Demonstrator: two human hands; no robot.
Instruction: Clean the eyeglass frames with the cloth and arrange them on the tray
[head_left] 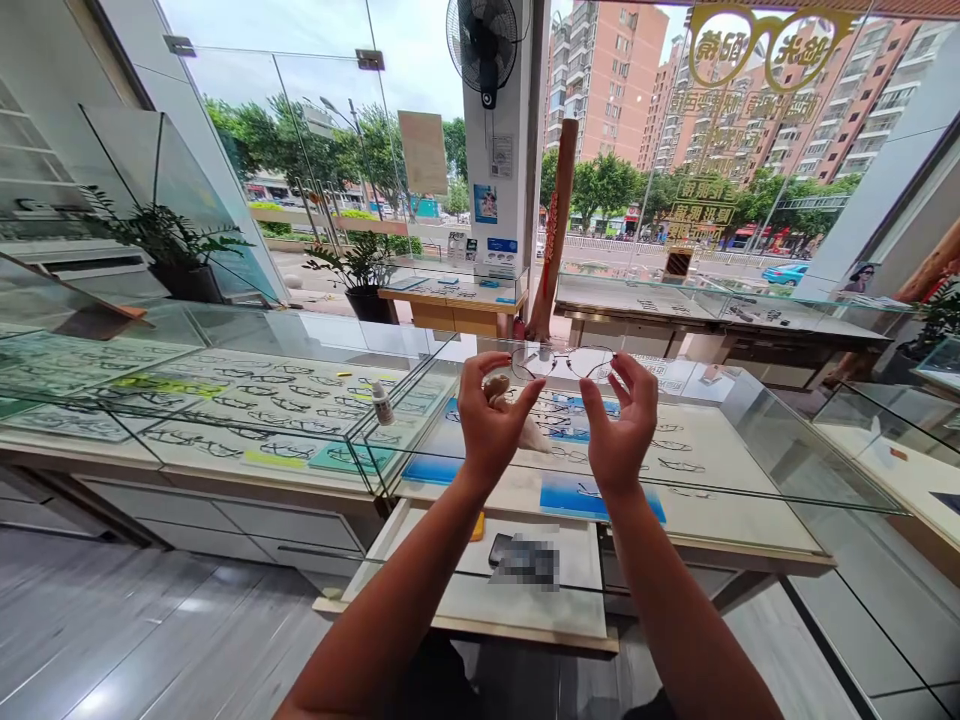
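Observation:
Thin-rimmed eyeglasses (592,362) are held up above the glass display case, lenses facing away from me. My left hand (491,415) pinches their left side between thumb and fingers. At the right side, my right hand (622,420) grips the frame in the same way. Behind the left fingers a pale cloth-like thing (534,436) shows, partly hidden; whether the hand touches it I cannot tell. Below the hands, several pairs of glasses lie inside the case, some on blue sheets (566,492).
A small white bottle (382,403) stands on the glass top at left. Nearest me, an open drawer (525,608) holds a dark, partly blurred item (525,557). The left display case (255,400) holds several glasses. Farther back are a wooden post (553,230), potted plants and windows.

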